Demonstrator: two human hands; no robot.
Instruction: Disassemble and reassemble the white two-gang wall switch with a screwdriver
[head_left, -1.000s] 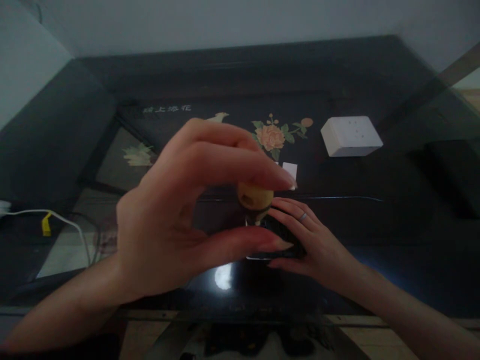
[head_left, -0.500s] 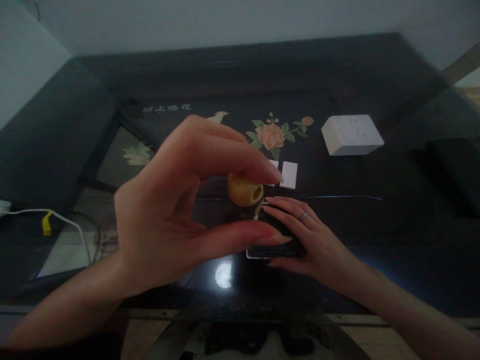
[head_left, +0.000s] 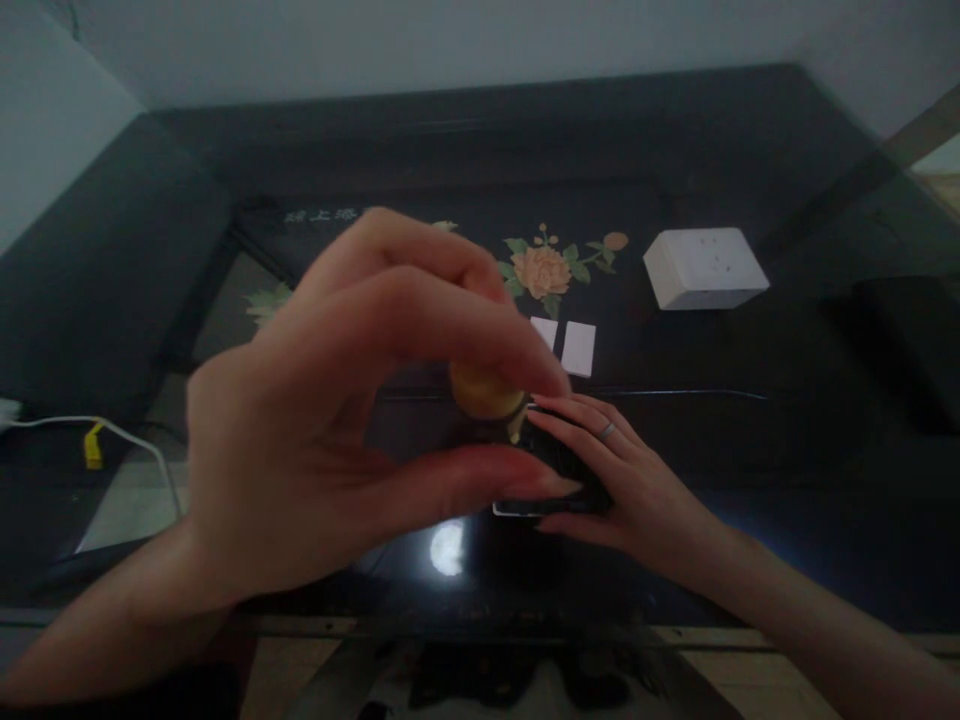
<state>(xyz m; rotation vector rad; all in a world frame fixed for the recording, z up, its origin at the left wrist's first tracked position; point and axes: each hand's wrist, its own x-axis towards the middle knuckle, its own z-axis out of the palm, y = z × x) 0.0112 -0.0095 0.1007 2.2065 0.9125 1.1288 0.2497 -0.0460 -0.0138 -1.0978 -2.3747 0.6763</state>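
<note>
My left hand [head_left: 322,420] is raised close to the camera, its thumb and bent fingers apart in a wide C. Through the gap I see a rounded yellow thing [head_left: 486,390] with a darker lower part; its top is hidden behind my fingers, and I cannot tell its kind. My left fingers do not close on it. My right hand [head_left: 607,460], with a ring on one finger, spans a dark flat rectangular object [head_left: 555,490] with a pale edge, fingers at its far side and thumb at its near side. The yellow thing is just left of my right fingertips.
Two small white cards [head_left: 578,348] lie beyond my hands. A white box [head_left: 705,268] stands at the right, with a dark object [head_left: 907,350] farther right. A white cable [head_left: 142,440] with a yellow tag [head_left: 93,447] runs at the left. The glossy black table [head_left: 450,150] bears a flower picture.
My left hand has shifted left and nearer the camera, its fingers now covering the upper part of the yellow thing. My right hand stays in place.
</note>
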